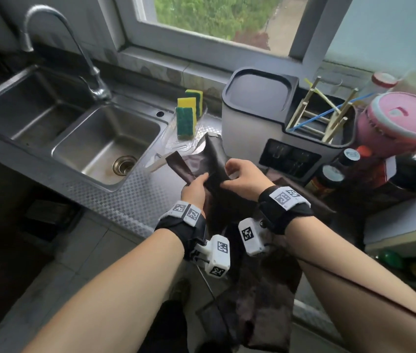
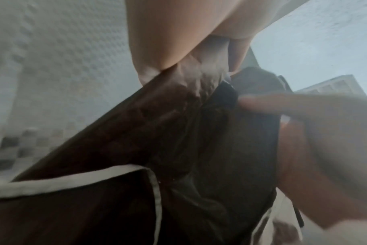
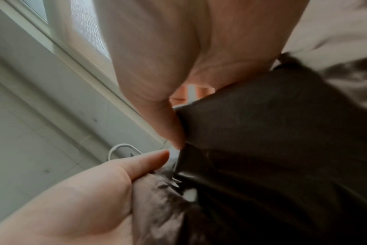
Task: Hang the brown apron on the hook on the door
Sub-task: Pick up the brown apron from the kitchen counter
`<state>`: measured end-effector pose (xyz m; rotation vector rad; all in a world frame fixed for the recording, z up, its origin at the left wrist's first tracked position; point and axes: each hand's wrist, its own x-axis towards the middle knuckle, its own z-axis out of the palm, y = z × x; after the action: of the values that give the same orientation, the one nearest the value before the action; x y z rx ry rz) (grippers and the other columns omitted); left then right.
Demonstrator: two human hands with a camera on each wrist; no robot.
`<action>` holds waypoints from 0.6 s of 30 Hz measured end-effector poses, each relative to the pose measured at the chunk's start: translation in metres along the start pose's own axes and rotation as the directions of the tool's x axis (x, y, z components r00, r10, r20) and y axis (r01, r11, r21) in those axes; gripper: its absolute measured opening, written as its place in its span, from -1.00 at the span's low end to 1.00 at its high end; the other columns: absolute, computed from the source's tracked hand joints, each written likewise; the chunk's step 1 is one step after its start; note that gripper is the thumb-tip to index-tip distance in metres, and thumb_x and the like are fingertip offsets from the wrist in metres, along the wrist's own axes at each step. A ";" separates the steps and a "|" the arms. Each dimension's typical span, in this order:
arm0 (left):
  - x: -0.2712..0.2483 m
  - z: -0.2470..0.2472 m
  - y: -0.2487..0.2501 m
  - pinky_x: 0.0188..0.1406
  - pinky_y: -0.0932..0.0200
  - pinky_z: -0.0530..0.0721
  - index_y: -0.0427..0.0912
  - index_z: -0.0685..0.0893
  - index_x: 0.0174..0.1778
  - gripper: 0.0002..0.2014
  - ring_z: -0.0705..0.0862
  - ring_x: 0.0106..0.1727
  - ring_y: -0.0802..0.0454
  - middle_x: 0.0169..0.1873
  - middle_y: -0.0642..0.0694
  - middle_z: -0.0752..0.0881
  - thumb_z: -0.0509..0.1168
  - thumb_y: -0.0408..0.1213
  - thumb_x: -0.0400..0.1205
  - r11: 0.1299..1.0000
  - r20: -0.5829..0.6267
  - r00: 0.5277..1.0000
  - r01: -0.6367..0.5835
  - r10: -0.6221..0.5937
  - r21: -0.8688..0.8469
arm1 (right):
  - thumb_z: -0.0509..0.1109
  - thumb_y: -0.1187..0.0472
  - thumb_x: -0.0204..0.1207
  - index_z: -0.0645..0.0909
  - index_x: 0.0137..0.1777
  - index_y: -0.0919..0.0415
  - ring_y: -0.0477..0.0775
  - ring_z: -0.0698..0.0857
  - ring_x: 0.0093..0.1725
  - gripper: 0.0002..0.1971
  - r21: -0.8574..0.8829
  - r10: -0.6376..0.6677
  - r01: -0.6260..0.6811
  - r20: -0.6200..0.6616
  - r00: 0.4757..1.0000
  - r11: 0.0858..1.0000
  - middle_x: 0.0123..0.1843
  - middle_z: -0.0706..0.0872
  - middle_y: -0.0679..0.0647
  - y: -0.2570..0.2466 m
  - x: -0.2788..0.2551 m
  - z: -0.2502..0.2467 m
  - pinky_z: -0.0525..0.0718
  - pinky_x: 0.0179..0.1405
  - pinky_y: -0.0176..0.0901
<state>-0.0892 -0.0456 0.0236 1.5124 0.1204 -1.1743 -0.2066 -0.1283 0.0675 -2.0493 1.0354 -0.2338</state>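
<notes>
A dark brown apron (image 1: 214, 159) with pale piping is bunched above the steel counter, its lower part hanging down past the counter edge between my forearms. My left hand (image 1: 196, 186) grips the gathered fabric from the left. My right hand (image 1: 235, 178) pinches it from the right, fingers curled over the top. In the left wrist view the brown apron (image 2: 136, 149) runs under my thumb. In the right wrist view the apron (image 3: 262, 149) is pinched between thumb and fingers. No door or hook is in view.
A double steel sink (image 1: 94, 146) with a tall faucet (image 1: 56, 36) lies to the left. Sponges (image 1: 186, 115) in a clear tray sit behind the apron. A white utensil holder (image 1: 258, 110), a pink lidded container (image 1: 400, 123) and bottles (image 1: 329, 179) crowd the right.
</notes>
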 end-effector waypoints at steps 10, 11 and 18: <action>-0.072 0.031 0.059 0.12 -0.21 0.82 -0.44 0.82 0.06 -0.36 0.88 -0.04 -0.28 -0.05 -0.38 0.88 0.71 -0.09 0.16 0.965 0.239 0.936 -0.260 0.258 -0.024 | 0.45 0.33 0.41 0.66 -0.09 0.00 -0.25 0.54 -0.43 -0.81 0.102 -0.122 0.149 -0.232 0.965 0.984 -0.43 0.60 -0.22 -0.040 -0.025 -0.036 0.47 -0.22 -0.32; -0.075 0.035 0.062 0.09 -0.20 0.84 -0.43 0.84 0.02 -0.38 0.88 -0.07 -0.25 -0.08 -0.37 0.88 0.71 -0.07 0.16 0.957 0.251 0.928 -0.289 0.276 0.016 | 0.46 0.35 0.39 0.67 -0.06 -0.01 -0.30 0.56 -0.43 -0.77 0.124 -0.141 0.174 -0.239 0.961 0.977 -0.44 0.63 -0.27 -0.044 -0.031 -0.041 0.47 -0.23 -0.39; -0.111 0.041 0.091 0.16 -0.14 0.81 -0.34 0.83 0.01 -0.57 0.87 -0.06 -0.20 -0.10 -0.23 0.89 0.62 -0.14 0.32 0.925 0.296 0.894 -0.372 0.336 0.074 | 0.57 0.32 0.30 0.62 -0.04 0.05 -0.05 0.62 -0.33 -0.71 0.101 -0.077 0.119 -0.344 0.936 0.988 -0.23 0.64 -0.01 -0.078 -0.076 -0.062 0.65 -0.22 -0.12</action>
<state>-0.1097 -0.0524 0.1715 1.3894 -0.4164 -1.0967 -0.2396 -0.0813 0.1789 -1.9934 1.0936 -0.7063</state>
